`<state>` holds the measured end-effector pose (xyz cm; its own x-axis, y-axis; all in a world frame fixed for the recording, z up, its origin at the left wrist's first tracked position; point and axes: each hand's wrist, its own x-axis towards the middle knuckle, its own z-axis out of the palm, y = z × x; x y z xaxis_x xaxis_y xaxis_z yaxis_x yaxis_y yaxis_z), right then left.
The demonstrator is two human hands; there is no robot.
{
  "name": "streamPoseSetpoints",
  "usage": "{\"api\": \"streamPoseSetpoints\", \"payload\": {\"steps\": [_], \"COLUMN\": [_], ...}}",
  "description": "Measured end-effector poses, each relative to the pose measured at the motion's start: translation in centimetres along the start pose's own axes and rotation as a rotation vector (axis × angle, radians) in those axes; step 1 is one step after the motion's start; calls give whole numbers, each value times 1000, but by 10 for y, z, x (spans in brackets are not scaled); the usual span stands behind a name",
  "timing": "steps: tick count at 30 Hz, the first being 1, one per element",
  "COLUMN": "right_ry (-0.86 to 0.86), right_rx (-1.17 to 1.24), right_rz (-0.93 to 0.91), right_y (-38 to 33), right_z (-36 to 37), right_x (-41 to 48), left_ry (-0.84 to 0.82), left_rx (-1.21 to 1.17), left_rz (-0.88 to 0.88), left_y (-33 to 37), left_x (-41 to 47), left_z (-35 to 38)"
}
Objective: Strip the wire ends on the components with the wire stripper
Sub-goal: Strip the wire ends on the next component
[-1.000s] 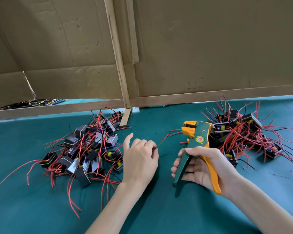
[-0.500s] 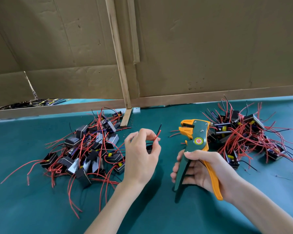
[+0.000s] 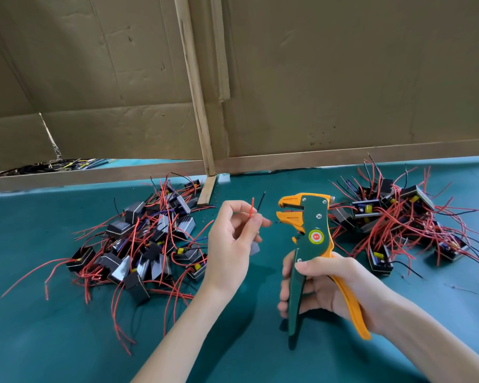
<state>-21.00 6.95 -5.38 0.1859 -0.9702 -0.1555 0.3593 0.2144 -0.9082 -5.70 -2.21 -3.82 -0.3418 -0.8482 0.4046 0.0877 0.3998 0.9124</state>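
While pinching a thin red wire (image 3: 252,207) and an even thinner black wire (image 3: 261,201) between the thumb and curled fingertips of the left hand (image 3: 233,244), holds both ends upright, side by side, above the teal table cover (image 3: 67,341). Hides most of the attached component (image 3: 255,248) behind those fingers (only a dull grey, boxy corner peeks out below them).

Grips the wire stripper (image 3: 313,230) in the right hand (image 3: 329,288), with fingers wrapped round the slim dark green handle, thumb laid across its front, and the curved orange handle seated against the heel of the palm. Stands the tool nearly upright, head uppermost and facing left. Has the beak-shaped orange jaws parted, level with the two wire ends and just beside them, not touching. Shows a flat green side plate with shiny rivets and a round red-and-yellow sticker.

Flanked on the left by a tangled left pile (image 3: 138,239) of small black and grey ribbed blocks, each trailing long, springy red leads across the cloth-like cover. Flanked on the right by a similar right pile (image 3: 398,225), with open-faced black housings, yellow parts inside, and red and black leads bristling in every direction. Backed by a creased, matte brown cardboard wall (image 3: 343,78), braced by a pale wooden strip (image 3: 197,92) running down to the table's far edge.
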Motion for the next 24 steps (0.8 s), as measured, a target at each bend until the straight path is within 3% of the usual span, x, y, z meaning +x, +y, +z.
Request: {"api": "streamPoseSetpoints", "payload": {"steps": [24], "right_ry": [-6], "right_rx": [-111], "right_rz": [-57], "right_y": [-1], "right_z": [10], "right_x": [-8], "left_ry": [-163], "left_rx": [-38], "left_rz": [-125], "left_y": [15], "left_x": [8], "left_z": [-13]}}
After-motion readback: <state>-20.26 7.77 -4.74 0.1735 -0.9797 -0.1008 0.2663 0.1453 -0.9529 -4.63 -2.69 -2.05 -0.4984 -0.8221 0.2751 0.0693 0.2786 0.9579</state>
